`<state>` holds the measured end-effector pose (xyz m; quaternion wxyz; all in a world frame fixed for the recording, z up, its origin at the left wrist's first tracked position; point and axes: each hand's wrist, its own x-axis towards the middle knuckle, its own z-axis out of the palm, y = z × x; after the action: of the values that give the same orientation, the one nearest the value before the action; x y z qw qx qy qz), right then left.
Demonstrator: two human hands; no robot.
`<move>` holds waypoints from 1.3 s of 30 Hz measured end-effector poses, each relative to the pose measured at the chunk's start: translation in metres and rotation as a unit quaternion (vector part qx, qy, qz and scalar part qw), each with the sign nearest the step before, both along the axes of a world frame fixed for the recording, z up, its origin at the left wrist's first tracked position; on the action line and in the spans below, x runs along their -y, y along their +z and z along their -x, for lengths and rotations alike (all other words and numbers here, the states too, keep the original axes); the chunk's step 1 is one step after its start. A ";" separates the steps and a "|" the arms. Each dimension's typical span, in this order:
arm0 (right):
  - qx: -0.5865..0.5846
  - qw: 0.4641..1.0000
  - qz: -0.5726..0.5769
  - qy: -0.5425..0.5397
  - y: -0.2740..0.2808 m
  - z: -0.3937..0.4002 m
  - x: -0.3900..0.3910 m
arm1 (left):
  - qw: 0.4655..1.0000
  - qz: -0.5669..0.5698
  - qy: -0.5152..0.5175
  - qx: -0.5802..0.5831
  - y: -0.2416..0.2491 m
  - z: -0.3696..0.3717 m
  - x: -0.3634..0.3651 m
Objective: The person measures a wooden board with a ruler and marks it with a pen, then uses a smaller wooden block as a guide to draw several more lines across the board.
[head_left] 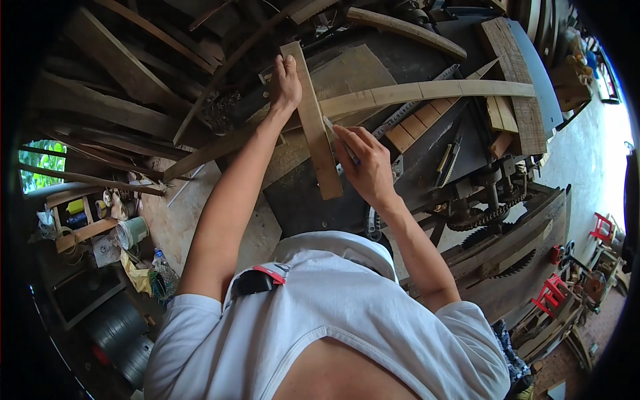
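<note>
A straight wooden board [311, 123] lies across a long curved wooden piece [400, 92] on the dark worktop [293, 207]. My left hand [285, 85] is closed on the far part of the board, at its left edge. Close to the board's right edge, my right hand [365, 163] pinches a slim pale tool [329, 125] with a bit of blue on it. The tool's tip is right at the board's edge, near where the two pieces cross; its exact kind is hidden by my fingers.
Right of my right hand lie a marked wooden strip [423, 125] and a utility knife [451, 160]. A thick plank [513, 87] lies at the worktop's right end. Toothed circular blades [517, 263] stand lower right. Stacked timber [127, 60] fills the left.
</note>
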<state>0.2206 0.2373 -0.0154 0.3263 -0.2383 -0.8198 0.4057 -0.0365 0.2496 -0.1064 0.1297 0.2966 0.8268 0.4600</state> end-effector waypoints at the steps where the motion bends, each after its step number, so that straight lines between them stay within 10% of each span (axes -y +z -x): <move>1: 0.000 1.000 0.000 0.000 0.001 0.001 0.001 | 1.000 0.000 0.000 0.000 0.001 -0.001 0.001; 39: -0.021 0.999 0.019 -0.034 -0.003 0.030 -0.004 | 0.999 0.040 0.018 -0.010 0.029 -0.019 0.006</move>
<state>0.1901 0.2415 -0.0182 0.3526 -0.2631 -0.7963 0.4150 -0.0180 0.2438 -0.0777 0.1245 0.2809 0.8509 0.4260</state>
